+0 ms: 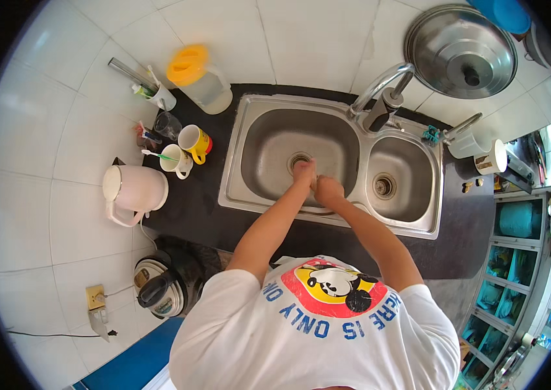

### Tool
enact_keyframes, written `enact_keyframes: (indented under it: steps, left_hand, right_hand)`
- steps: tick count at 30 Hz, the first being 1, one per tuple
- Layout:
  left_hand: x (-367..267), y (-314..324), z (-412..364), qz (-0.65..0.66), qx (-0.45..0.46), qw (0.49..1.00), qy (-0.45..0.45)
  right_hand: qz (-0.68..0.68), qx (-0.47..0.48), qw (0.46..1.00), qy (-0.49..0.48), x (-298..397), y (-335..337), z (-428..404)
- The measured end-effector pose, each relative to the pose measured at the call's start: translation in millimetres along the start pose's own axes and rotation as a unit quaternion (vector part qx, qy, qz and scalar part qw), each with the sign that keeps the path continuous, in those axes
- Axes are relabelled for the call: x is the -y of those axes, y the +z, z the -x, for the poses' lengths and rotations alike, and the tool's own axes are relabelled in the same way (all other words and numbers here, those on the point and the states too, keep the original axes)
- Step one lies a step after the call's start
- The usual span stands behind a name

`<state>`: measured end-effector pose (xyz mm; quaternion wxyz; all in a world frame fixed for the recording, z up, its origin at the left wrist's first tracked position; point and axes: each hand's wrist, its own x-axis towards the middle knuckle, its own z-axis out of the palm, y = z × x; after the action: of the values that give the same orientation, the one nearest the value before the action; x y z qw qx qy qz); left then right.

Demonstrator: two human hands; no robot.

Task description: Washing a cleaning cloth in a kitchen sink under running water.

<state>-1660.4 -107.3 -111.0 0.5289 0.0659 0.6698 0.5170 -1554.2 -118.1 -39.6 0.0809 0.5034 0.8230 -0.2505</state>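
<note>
Both hands are close together over the large basin of a stainless steel double sink [231, 170]. My left hand [305, 171] is near the drain [300, 161], its fingers pointing away from me. Just to its right, my right hand [328, 190] has curled fingers. A narrow pale shape shows between the hands; whether it is a held thing or part of a hand cannot be told. The chrome faucet [383, 85] arches behind the sink, its spout turned away from the hands. No running water is visible. The small basin [402, 165] lies to the right.
Left of the sink stand a yellow-lidded pitcher [207, 87], a yellow mug [192, 141], a white mug [175, 163] with a toothbrush, a glass [167, 125] and a pink electric kettle [134, 190]. A large metal lid [451, 53] leans at the back right, above cups [490, 158].
</note>
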Motion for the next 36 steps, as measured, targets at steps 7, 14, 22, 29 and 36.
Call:
enact_keyframes:
  steps: [7, 14, 22, 29, 36]
  left_hand:
    - [-38.5, -19.2, 91.2, -0.014, 0.259, 0.965, -0.03]
    - [-82.5, -28.3, 108.5, 0.074, 0.351, 0.933, 0.035]
    - [-100.2, -50.0, 123.9, -0.021, 0.352, 0.931, 0.089]
    - [-110.1, -58.7, 148.2, -0.335, 0.291, 0.828, 0.343]
    - [-123.1, -56.5, 153.4, -0.225, 0.354, 0.855, 0.304]
  right_hand:
    - [-0.449, -0.094, 0.888, 0.022, -20.5, -9.4, 41.9]
    - [-0.689, 0.027, 0.724, -0.029, -12.8, -66.6, 75.8]
    - [-0.782, -0.054, 0.621, 0.023, -21.8, -63.1, 70.1]
    - [-0.717, -0.145, 0.682, -0.007, -40.9, -95.9, 77.1]
    - [-0.712, -0.208, 0.67, -0.013, -22.6, -115.7, 95.0]
